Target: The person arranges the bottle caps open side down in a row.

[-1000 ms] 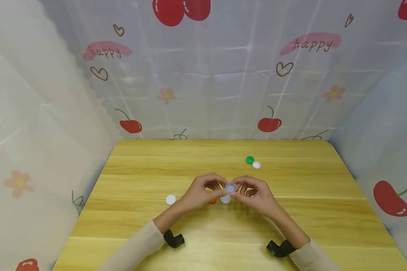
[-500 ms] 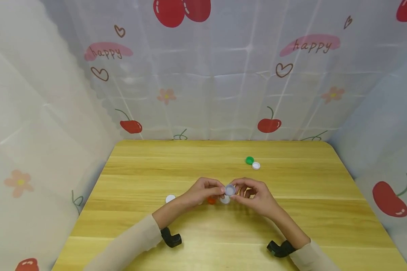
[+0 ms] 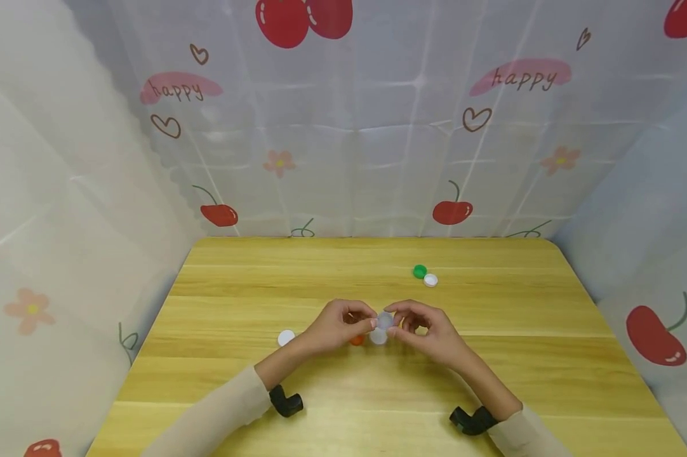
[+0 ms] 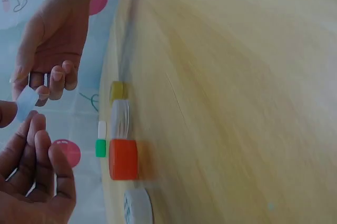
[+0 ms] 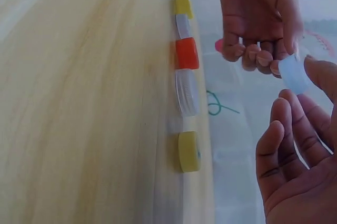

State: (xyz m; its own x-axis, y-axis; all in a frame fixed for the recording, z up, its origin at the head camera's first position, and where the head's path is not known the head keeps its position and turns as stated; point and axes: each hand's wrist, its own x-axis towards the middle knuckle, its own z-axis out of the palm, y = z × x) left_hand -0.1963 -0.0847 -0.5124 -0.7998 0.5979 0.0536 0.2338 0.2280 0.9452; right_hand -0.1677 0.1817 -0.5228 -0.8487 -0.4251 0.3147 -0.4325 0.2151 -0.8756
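Observation:
A small translucent bottle cap (image 3: 385, 320) is held above the table between both hands. My left hand (image 3: 339, 327) pinches its left side between thumb and fingers, and my right hand (image 3: 430, 327) holds the right side. The pale cap (image 4: 27, 102) is partly covered by fingertips in the left wrist view; the right wrist view has the cap (image 5: 294, 74) tilted between the two hands. Just below the hands on the tabletop lie an orange cap (image 3: 357, 340) and a clear cap (image 3: 378, 336).
Near my left forearm lies a white cap (image 3: 286, 337). Farther back, a green cap (image 3: 420, 271) touches another white cap (image 3: 430, 280). Yellow caps, one (image 5: 189, 152) and another (image 5: 182, 6), stand in the right wrist view. A patterned curtain (image 3: 355, 158) surrounds the wooden table (image 3: 343, 406).
My left fingers have shifted their hold on the translucent cap's left edge. The cap has turned, its hollow less plainly visible than before, and sits slightly lower and left. The right hand barely moved.

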